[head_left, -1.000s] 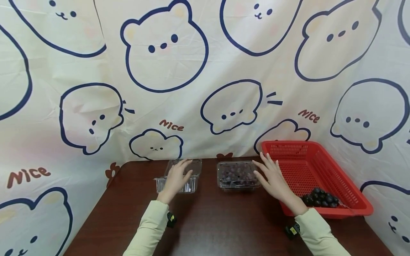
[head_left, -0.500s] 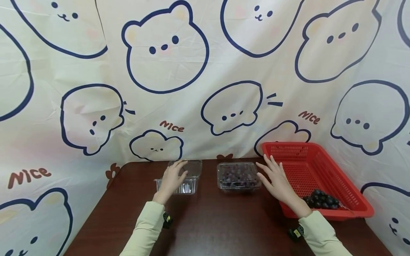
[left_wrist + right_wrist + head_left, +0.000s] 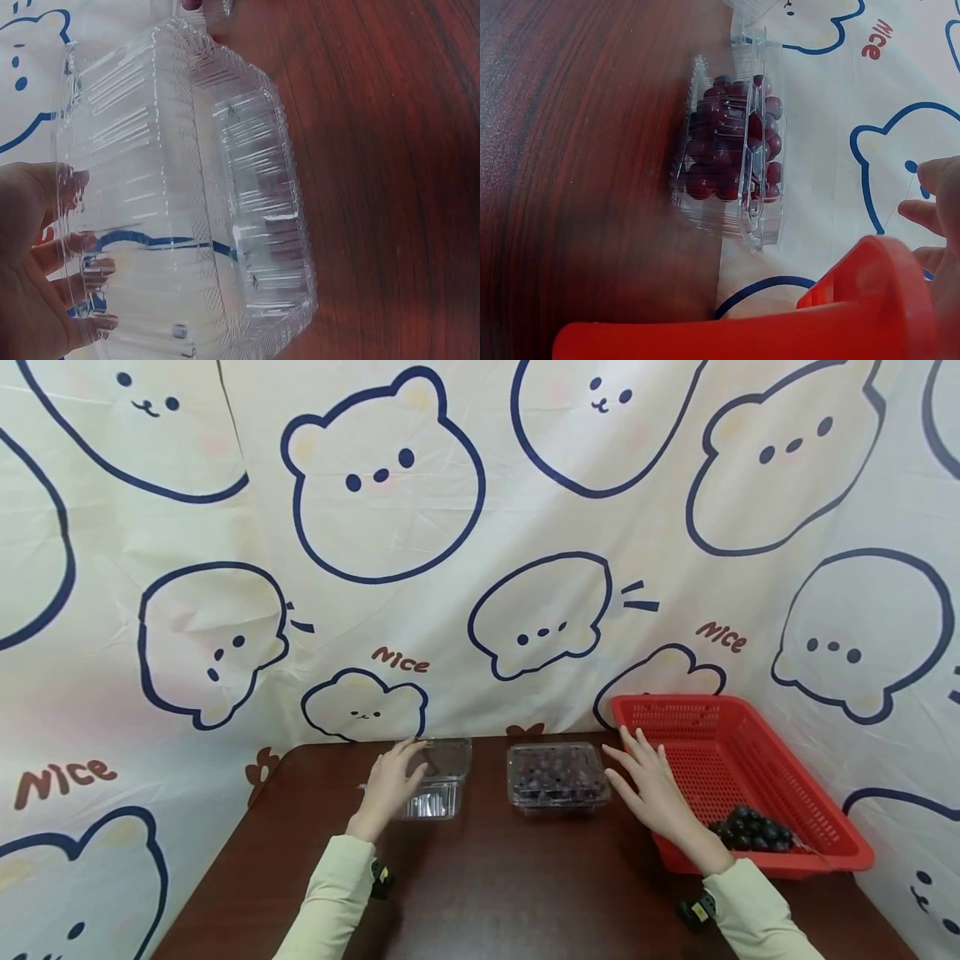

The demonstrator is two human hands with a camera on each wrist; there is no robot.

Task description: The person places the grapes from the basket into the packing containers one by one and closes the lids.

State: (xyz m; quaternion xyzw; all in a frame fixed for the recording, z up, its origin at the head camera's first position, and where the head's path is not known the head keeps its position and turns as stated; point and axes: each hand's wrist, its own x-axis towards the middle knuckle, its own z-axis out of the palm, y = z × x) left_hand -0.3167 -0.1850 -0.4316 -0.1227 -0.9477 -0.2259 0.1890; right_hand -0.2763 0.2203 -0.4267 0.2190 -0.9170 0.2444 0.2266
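Note:
My left hand (image 3: 388, 781) is at the open clear plastic clamshell box (image 3: 435, 800), its fingers loosely spread. In the left wrist view the fingers (image 3: 71, 244) overlap the edge of the raised lid (image 3: 127, 195); whether they touch it I cannot tell. Nothing is visible inside that box. To its right stands a closed clear clamshell box (image 3: 558, 774) full of dark red grapes (image 3: 724, 142). My right hand (image 3: 652, 785) hovers, fingers spread and holding nothing, between this box and the red plastic basket (image 3: 798, 768).
A bunch of black grapes (image 3: 753, 828) lies in the basket's near end. A white cloth (image 3: 540, 693) with bear drawings hangs behind the brown table (image 3: 525, 885). Part of the basket's rim (image 3: 885, 300) looms close in the right wrist view.
My left hand has drifted left, uncovering more of the open box. My right hand has shifted slightly right, away from the closed box. Both boxes and the basket stay put.

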